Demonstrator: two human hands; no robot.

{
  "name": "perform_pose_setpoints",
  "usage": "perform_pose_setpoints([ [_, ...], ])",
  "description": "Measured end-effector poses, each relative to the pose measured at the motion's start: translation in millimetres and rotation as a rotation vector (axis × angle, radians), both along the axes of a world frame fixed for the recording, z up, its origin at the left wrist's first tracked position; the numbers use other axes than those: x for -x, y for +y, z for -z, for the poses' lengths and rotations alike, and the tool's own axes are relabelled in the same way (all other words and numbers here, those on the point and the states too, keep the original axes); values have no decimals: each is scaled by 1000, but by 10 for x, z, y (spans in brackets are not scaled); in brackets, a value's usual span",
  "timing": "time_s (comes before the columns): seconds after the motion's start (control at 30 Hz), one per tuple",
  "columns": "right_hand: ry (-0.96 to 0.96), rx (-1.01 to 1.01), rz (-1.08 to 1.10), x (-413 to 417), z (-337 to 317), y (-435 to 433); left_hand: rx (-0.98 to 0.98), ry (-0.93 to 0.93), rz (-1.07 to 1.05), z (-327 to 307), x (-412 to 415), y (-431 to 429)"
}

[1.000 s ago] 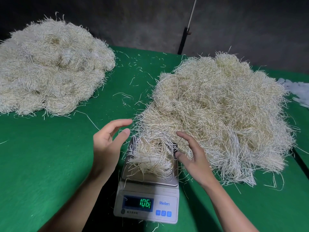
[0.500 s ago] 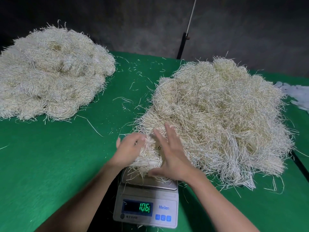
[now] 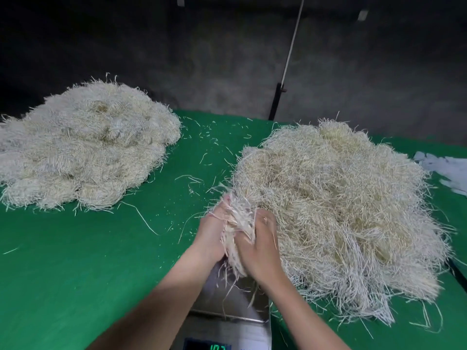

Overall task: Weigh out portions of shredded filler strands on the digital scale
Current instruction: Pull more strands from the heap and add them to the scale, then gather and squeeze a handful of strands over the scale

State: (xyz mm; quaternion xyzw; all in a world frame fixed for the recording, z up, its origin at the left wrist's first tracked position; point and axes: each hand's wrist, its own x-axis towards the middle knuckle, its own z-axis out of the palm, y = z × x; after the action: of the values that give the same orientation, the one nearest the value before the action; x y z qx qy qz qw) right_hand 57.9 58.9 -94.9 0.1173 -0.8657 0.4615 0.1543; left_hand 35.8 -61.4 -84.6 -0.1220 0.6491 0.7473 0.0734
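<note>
Over the scale (image 3: 235, 306), I see left hand (image 3: 211, 236) and right hand (image 3: 260, 246) clasping one bundle (image 3: 238, 223) between them, loose strands dangling toward the pan. Big pile (image 3: 341, 210) touching on the right; second pile (image 3: 80, 147) far left on the surface (image 3: 75, 274).

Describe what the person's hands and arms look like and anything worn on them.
The left hand and right hand are bare: no gloves. The left forearm and right forearm are uncovered down to the picture's bottom edge, with no sleeve, watch or wristband in view. Rings: too blurred to tell.

Bundle of strands (image 3: 238, 231) between left hand (image 3: 211, 239) and right hand (image 3: 260, 250) above scale (image 3: 240, 308)
</note>
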Motion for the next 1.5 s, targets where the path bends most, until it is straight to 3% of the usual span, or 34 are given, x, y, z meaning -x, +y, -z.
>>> perform_pose_setpoints([
  [0.13,140,-51,7,-32,-230,-179,-222,-47,-134,-132,80,407],
  [0.27,-16,249,231,454,-557,169,-218,-60,-131,-241,-54,670],
  [0.4,136,134,217,231,-467,-84,-170,-2,-238,-557,160,600],
  [0.5,-14,285,196,440,-617,90,-221,21,-201,-630,49,686],
  [0.63,164,143,287,225,-559,-133,-293,4,-203,-822,184,571],
  [0.7,107,172,213,213,-532,-124,-314,-36,-248,-805,195,572],
  [0.83,-173,442,135,367,-562,216,-163,-78,-170,-564,55,696],
  [1.0,-250,684,-93,276,-628,242,325,445,-201,-646,208,519],
  [1.07,-269,594,-176,241,-673,167,455,552,-209,-655,186,604],
  [1.1,-232,516,-141,244,-679,132,427,562,-242,-649,175,635],
  [1.17,-137,565,20,324,-677,157,277,504,-339,-602,134,640],
  [1.27,-175,840,186,478,-766,337,-85,133,-135,-444,44,620],
  [1.33,-134,765,205,448,-711,316,-436,-111,18,-404,36,650],
  [1.37,-80,650,187,387,-627,262,-470,-132,-17,-425,38,657],
  [1.43,53,401,154,246,-488,125,-236,-2,-191,-493,113,620],
  [1.5,138,305,179,262,-497,126,128,209,-314,-493,150,610],
])
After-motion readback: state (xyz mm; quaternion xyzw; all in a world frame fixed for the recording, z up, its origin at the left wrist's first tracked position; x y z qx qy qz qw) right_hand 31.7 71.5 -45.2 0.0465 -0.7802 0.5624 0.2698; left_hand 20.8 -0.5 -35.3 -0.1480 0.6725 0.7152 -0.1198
